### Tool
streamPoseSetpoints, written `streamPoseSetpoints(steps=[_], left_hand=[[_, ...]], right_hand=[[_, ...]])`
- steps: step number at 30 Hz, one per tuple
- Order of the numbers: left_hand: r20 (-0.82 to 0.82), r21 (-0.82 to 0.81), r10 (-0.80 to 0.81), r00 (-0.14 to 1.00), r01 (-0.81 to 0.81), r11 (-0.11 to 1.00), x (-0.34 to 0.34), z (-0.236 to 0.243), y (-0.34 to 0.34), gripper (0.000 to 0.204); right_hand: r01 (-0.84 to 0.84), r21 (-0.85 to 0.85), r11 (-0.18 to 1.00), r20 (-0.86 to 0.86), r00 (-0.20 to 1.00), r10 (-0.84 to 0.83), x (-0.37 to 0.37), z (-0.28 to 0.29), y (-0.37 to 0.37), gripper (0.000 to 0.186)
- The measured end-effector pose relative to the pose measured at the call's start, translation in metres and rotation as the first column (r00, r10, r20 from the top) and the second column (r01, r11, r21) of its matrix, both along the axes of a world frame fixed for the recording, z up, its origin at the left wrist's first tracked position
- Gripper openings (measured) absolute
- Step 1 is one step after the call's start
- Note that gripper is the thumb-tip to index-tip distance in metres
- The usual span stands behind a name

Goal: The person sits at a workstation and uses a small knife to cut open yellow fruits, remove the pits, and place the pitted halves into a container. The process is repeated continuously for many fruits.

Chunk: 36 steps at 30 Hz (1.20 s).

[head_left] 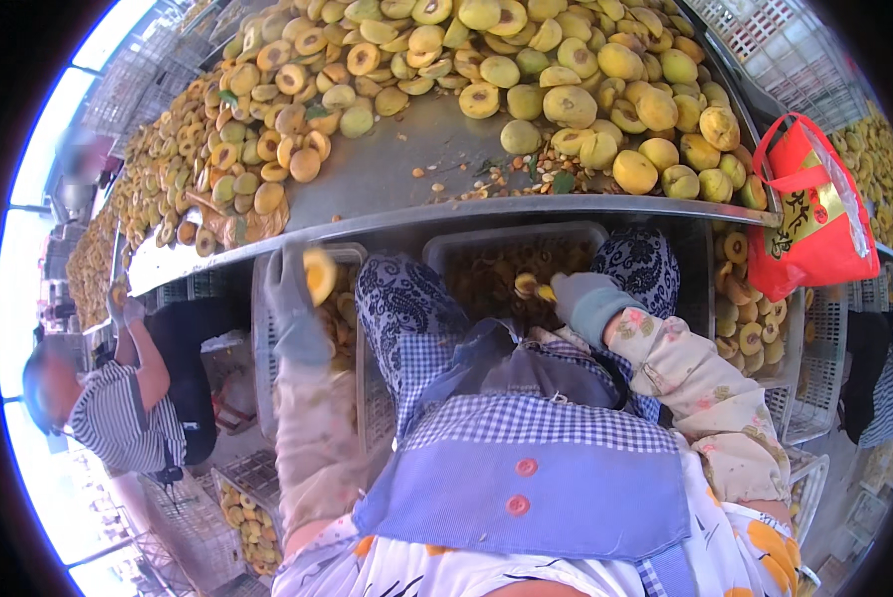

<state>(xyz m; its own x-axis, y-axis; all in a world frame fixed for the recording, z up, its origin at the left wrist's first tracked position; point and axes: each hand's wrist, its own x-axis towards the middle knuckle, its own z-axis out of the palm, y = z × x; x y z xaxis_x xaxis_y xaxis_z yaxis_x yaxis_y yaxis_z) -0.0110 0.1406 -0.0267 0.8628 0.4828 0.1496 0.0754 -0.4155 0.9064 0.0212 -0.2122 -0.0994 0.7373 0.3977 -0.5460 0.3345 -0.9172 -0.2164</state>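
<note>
My left hand point(289, 303), in a grey glove and smeared by motion, is over the white crate point(264, 343) beside my left leg. Right next to its fingers is a yellow peach half point(319, 276), also blurred; whether the hand grips it cannot be made out. My gloved right hand point(584, 300) is closed around a small yellow object point(546, 293) in front of my right knee. At its tip is a piece of fruit point(526, 284) with a dark centre. Below them, between my knees, stands a pale tub point(516, 237) with brownish bits inside.
A metal table point(377, 164) with a raised rim spans the front, heaped with whole and halved peaches point(566, 104) and scattered pits point(526, 177). A red bag point(814, 214) hangs at its right corner. Another crate of peach halves point(750, 323) stands right. A person point(133, 398) works at left.
</note>
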Motion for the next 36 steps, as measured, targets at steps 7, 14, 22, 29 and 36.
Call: streamPoseSetpoints(steps=[7, 14, 22, 29, 36], left_hand=[[-0.189, 0.185, -0.342, 0.921, 0.375, 0.908, 0.078, -0.014, -0.062, 0.032], [-0.379, 0.753, -0.310, 0.872, 0.485, 0.444, 0.206, -0.055, -0.199, 0.045], [0.051, -0.770, -0.499, 0.865, 0.352, 0.532, 0.188, -0.055, -0.109, 0.046], [0.241, -0.970, -0.314, 0.918, 0.233, -0.062, 0.088, 0.016, -0.134, 0.046], [0.312, -0.878, -0.209, 0.927, 0.366, 0.309, 0.040, 0.034, -0.150, 0.036]], right_hand=[[0.102, 0.124, 0.987, -0.276, 0.959, -0.064, 0.016, 0.029, 0.008, 0.038], [0.280, 0.298, 0.912, -0.369, 0.915, -0.160, 0.008, 0.030, 0.000, 0.043], [0.368, 0.405, 0.837, -0.293, 0.919, -0.263, 0.027, 0.043, -0.006, 0.041], [0.104, 0.567, 0.817, 0.208, 0.942, -0.264, 0.039, 0.090, 0.045, 0.036], [0.161, 0.474, 0.866, 0.176, 0.946, -0.272, 0.013, 0.108, 0.065, 0.045]])
